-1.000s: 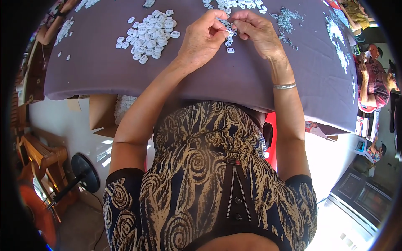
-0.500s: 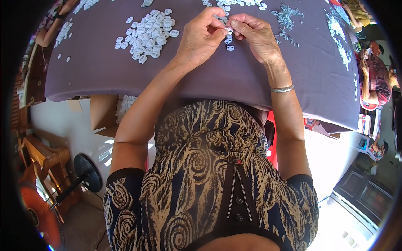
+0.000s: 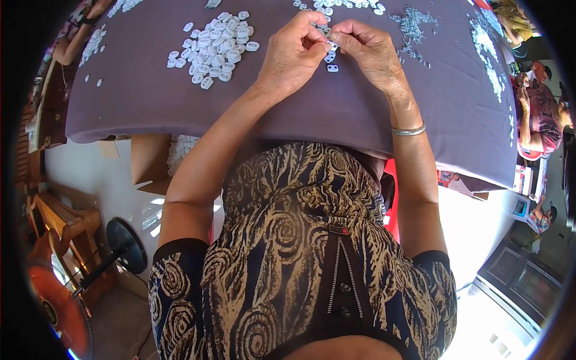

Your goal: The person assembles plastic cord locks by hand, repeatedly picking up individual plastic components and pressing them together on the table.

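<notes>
Left hand (image 3: 289, 55): thumb and forefinger pinched on a small white piece (image 3: 331, 45) above the bench (image 3: 150, 111), well in from its near edge. Right hand (image 3: 372, 57): fingers curled beside the piece; whether they grip anything cannot be told. A pile of white pieces (image 3: 219, 51) lies toward the bench's left edge, silvery pins (image 3: 413, 29) toward its right edge.

White pieces (image 3: 332, 68), plain greyish-purple tablecloth (image 3: 150, 114)
</notes>
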Tool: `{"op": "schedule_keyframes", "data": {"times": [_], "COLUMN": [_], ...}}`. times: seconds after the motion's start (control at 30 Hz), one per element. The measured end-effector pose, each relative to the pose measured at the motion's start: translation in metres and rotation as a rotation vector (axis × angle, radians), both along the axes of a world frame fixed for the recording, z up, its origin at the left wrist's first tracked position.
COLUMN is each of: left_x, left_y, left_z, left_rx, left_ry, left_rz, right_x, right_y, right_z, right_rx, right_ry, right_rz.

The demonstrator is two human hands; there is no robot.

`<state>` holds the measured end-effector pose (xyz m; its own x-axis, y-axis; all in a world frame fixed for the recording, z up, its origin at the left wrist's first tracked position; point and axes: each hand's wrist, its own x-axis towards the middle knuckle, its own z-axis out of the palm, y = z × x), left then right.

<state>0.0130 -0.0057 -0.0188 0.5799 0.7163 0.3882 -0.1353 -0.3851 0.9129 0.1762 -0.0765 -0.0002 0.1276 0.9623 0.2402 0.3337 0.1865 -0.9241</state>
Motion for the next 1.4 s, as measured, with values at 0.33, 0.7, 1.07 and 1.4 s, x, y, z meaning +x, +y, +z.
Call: {"op": "schedule_keyframes", "data": {"times": [0.33,0.7,1.07,1.4], "left_x": [0.003,0.007,-0.001,-0.020], "left_y": [-0.008,0.001,0.006,0.047], "left_z": [-0.003,0.001,0.000,-0.003], "left_rx": [-0.065,0.067,0.115,0.230], "left_ry": [-0.051,0.037,0.047,0.108], "left_rz": [0.029,0.087,0.063,0.237], "right_x": [-0.010,-0.002,0.008,0.045], "right_y": [-0.003,-0.004,-0.003,0.006], "right_z": [0.004,0.011,0.015,0.006], "right_rx": [-0.049,-0.073,-0.125,-0.135], "right_ry": [-0.251,-0.209,0.040,-0.265], "right_rz": [-0.153,-0.046,-0.130,-0.249]}}
